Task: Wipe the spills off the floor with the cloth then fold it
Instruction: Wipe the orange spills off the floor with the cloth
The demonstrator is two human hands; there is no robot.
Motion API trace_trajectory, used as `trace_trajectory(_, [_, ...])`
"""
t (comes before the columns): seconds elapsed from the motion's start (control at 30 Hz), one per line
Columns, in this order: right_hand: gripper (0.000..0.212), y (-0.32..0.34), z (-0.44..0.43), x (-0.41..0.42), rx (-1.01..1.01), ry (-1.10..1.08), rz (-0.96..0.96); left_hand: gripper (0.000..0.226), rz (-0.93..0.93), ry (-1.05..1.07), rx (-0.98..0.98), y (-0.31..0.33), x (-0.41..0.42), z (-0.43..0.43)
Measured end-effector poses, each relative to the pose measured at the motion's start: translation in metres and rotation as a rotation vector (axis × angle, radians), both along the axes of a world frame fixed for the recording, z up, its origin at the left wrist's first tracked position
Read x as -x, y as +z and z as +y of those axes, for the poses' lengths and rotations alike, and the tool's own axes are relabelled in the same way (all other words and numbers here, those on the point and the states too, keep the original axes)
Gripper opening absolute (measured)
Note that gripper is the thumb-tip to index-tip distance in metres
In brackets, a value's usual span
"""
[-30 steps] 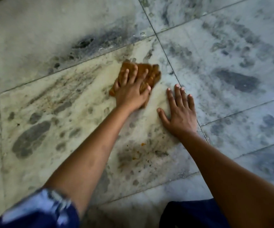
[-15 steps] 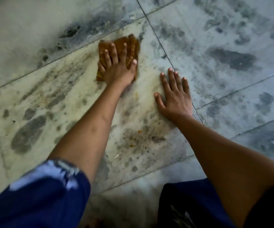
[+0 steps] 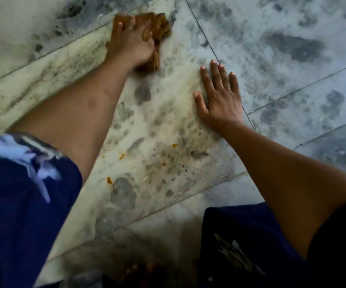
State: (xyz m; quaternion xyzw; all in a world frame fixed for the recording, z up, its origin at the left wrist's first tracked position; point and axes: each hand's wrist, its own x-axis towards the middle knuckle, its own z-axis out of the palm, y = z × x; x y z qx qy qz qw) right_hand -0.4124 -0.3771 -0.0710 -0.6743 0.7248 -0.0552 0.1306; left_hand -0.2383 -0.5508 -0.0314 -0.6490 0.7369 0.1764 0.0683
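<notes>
Most of the cloth (image 3: 159, 28) lies hidden under the left hand (image 3: 130, 46), itself motion-blurred so its grip cannot be read, while nearer than the cloth the blue sleeve (image 3: 22, 194) is smeared and cut by the edge.

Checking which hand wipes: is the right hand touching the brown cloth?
Apart. Head view shows bare floor between the right hand and brown cloth.
</notes>
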Motion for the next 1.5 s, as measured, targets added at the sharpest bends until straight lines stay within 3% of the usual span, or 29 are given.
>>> trace_trajectory(0.1, [0.065,0.001,-0.001,-0.001,0.001,0.001,-0.002,0.055,-0.028,-0.111,-0.035,0.004,-0.006,0.009])
trace_trajectory(0.27, [0.069,-0.001,-0.001,-0.001,0.022,-0.014,0.01,0.072,-0.081,-0.557,-0.013,-0.006,-0.056,0.15])
trace_trajectory(0.33, [0.069,-0.003,-0.002,0.0,0.031,-0.016,0.0,0.069,-0.064,-0.626,-0.002,-0.008,-0.072,0.139])
trace_trajectory(0.53, [0.067,-0.001,0.0,-0.001,0.051,-0.021,-0.027,0.06,0.018,-0.184,0.031,-0.014,-0.029,-0.007])
trace_trajectory(0.63, [0.067,0.0,0.0,-0.001,0.052,-0.022,-0.028,0.063,0.023,-0.115,0.005,-0.011,0.01,-0.031])
trace_trajectory(0.87, [0.066,-0.003,-0.001,0.001,0.03,-0.018,-0.022,0.066,-0.025,-0.393,0.095,-0.015,-0.019,0.113])
trace_trajectory(1.0, [0.065,-0.002,0.007,0.007,0.002,0.059,-0.006,0.07,-0.078,-0.562,-0.044,0.002,-0.087,0.142])
trace_trajectory(1.1, [0.067,0.0,0.035,0.024,-0.019,0.176,0.034,0.072,-0.15,-0.451,-0.148,0.008,-0.108,0.122])
trace_trajectory(1.27, [0.069,0.001,0.084,0.049,0.008,0.159,0.011,0.063,-0.111,-0.069,-0.142,0.005,-0.024,0.119])
trace_trajectory(1.37, [0.069,0.0,0.087,0.05,0.021,0.079,-0.009,0.062,-0.07,-0.08,-0.045,-0.003,0.029,0.171])
trace_trajectory(1.5, [0.069,-0.003,0.085,0.05,0.032,0.076,-0.01,0.064,-0.035,-0.128,0.131,-0.012,0.036,0.278])
